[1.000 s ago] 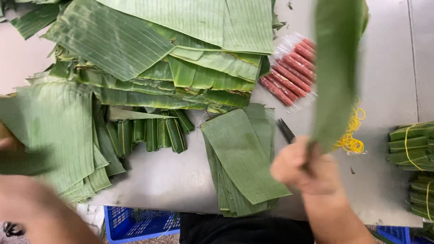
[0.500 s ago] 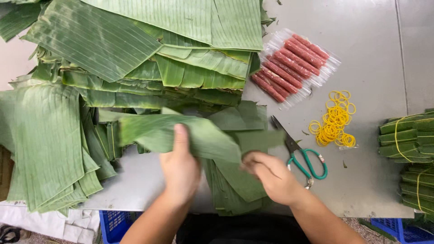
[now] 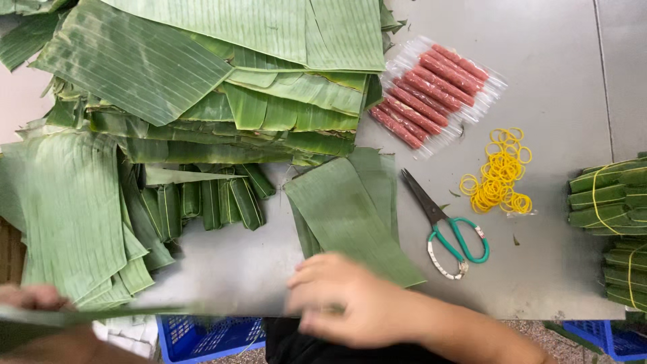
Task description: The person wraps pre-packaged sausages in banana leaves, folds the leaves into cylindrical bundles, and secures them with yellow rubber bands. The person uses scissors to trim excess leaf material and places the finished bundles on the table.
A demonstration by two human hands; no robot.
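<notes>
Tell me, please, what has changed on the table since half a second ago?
The left hand pulled a leaf strip off to the left edge; the right hand slid to the near edge of the leaf stack. Scissors, rubber bands and sausages stayed put.

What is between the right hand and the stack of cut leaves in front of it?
Nothing visible. The right hand sits at the near edge of the stack of cut leaves, fingers at its lower end. The scissors lie off to the right, apart from both.

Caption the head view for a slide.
Left hand holds a leaf strip; right hand rests on cut banana leaves beside scissors.
</notes>
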